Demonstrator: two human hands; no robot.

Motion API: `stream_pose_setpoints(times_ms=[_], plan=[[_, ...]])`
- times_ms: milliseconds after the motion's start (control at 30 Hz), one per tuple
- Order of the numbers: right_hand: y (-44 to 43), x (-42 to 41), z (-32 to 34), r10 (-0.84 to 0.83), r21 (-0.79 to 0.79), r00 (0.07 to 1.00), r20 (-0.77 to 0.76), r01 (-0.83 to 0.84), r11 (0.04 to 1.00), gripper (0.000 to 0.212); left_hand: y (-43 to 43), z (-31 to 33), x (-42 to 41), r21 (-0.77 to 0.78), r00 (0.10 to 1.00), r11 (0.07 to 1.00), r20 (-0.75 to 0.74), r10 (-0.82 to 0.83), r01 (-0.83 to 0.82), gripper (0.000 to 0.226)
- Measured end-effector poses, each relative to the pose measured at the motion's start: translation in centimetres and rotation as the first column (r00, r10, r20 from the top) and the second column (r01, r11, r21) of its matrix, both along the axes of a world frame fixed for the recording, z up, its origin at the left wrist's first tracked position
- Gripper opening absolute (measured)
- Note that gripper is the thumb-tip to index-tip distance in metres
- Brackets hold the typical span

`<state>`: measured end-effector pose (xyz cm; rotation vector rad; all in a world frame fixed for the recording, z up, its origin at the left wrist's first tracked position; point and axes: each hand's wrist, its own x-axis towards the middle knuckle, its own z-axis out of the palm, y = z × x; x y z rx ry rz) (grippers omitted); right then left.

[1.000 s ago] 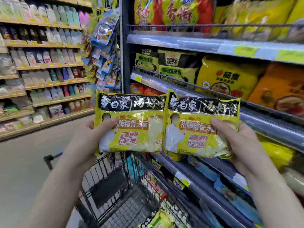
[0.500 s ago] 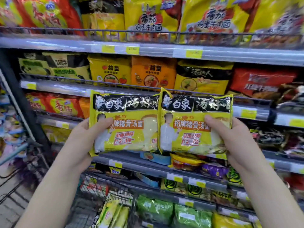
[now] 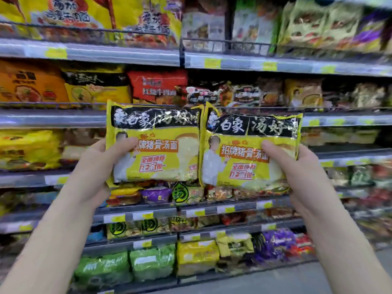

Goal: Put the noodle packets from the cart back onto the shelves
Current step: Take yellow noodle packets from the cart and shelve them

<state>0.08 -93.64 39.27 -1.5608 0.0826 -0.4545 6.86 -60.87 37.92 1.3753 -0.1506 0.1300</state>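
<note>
Two matching yellow noodle packets with black top bands are held up side by side in front of the shelves. My left hand (image 3: 99, 166) grips the left noodle packet (image 3: 165, 145) at its lower left, thumb across the front. My right hand (image 3: 297, 172) grips the right noodle packet (image 3: 246, 153) at its right side, thumb on the front. The packets' inner edges touch near the centre. The cart is out of view.
Grey metal shelves (image 3: 127, 54) run across the whole view in several tiers, packed with noodle packs in yellow, orange, red, green and purple. Yellow price tags line the shelf edges. Grey floor (image 3: 297, 279) shows at the bottom right.
The view has swung right along the shelves, and the cart has dropped out of sight. Both hands keep the same grip on the two packets, which stay raised together.
</note>
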Motion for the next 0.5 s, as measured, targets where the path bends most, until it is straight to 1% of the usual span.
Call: stream_pose_setpoints(times_ms=[100, 133, 200, 233, 267, 333, 367, 400, 500], plan=[[-6.7, -2.7, -0.1, -0.072, 0.000, 0.997, 0.006, 0.072, 0.997, 0.025, -6.7, -0.4, 0.0, 0.008, 0.997, 0.997, 0.023, -0.076, 0.075, 0.073], [-8.7, -3.5, -0.1, -0.094, 0.009, 0.996, 0.005, 0.094, 0.996, 0.026, -9.0, -0.4, 0.0, 0.007, 0.996, 0.996, 0.024, -0.089, 0.089, 0.067], [-12.4, -5.2, -0.1, -0.137, 0.024, 0.991, -0.001, 0.137, 0.990, 0.029, -13.2, -0.5, -0.3, 0.002, 0.993, 0.993, 0.013, -0.120, 0.120, 0.044], [-14.1, -5.9, -0.2, -0.157, 0.025, 0.988, -0.007, 0.157, 0.987, 0.030, -15.2, -0.4, -0.5, 0.005, 0.989, 0.990, 0.008, -0.144, 0.144, 0.044], [-15.6, -6.7, -0.3, -0.176, 0.030, 0.984, -0.012, 0.176, 0.984, 0.031, -16.9, -0.6, -0.5, 0.017, 0.983, 0.983, 0.008, -0.181, 0.181, 0.055], [-18.6, -7.9, -0.6, -0.216, 0.044, 0.976, -0.012, 0.216, 0.975, 0.031, -20.1, -0.9, -0.4, 0.040, 0.976, 0.975, 0.007, -0.219, 0.218, 0.085], [-20.0, -8.4, -0.9, -0.232, 0.049, 0.973, -0.014, 0.233, 0.971, 0.029, -21.7, -1.1, -0.4, 0.043, 0.975, 0.974, -0.005, -0.222, 0.222, 0.091], [-21.3, -8.8, -1.1, -0.245, 0.062, 0.969, -0.020, 0.246, 0.967, 0.026, -23.2, -1.3, -0.3, 0.046, 0.972, 0.971, -0.017, -0.234, 0.234, 0.087], [-25.0, -9.3, -2.0, -0.275, 0.096, 0.961, -0.029, 0.277, 0.956, 0.028, -27.6, -2.0, 0.2, 0.064, 0.962, 0.961, -0.055, -0.267, 0.270, 0.051]])
